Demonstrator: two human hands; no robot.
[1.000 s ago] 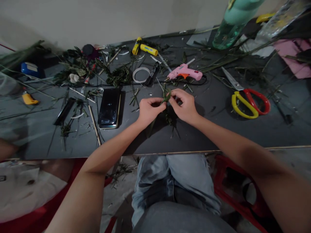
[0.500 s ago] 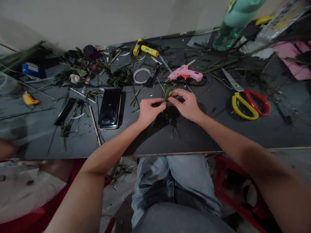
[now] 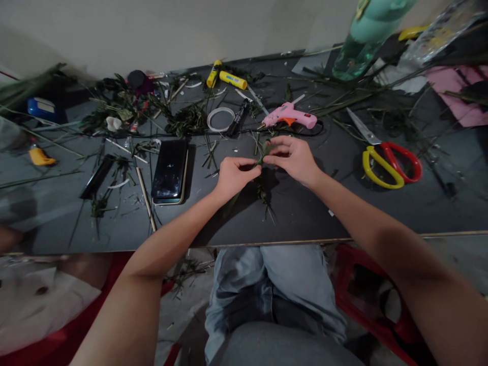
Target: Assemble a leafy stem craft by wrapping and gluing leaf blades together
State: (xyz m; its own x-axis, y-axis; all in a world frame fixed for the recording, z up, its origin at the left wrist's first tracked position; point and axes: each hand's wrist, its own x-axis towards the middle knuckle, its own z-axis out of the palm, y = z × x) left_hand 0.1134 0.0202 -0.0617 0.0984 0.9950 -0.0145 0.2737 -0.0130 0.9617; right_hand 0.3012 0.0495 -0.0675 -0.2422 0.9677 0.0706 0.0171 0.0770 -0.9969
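Over the table's near middle, my left hand [image 3: 237,178] pinches a narrow green leaf strip [image 3: 264,152] between thumb and forefinger. My right hand [image 3: 296,158] closes on the same strip from the other side, its thumb and fingertips at the upper part. The fingertips partly hide how the strip is folded. Below them on the table lies a small dark green leafy sprig [image 3: 263,193]. A pink glue gun [image 3: 290,117] rests just beyond my right hand, and a dark phone [image 3: 170,170] lies left of my left hand.
Scissors [image 3: 392,162] with yellow and red handles lie at the right. Behind stand a green water bottle [image 3: 354,51] and yellow tubes [image 3: 233,80]. A tape ring [image 3: 221,120], a wooden stick [image 3: 146,199] and leaf scraps are scattered about. Another person's arm [image 3: 9,238] shows at far left.
My right hand's fingers have loosened and spread a little around the strip's upper part. My left hand keeps its pinch. The view has shifted slightly.
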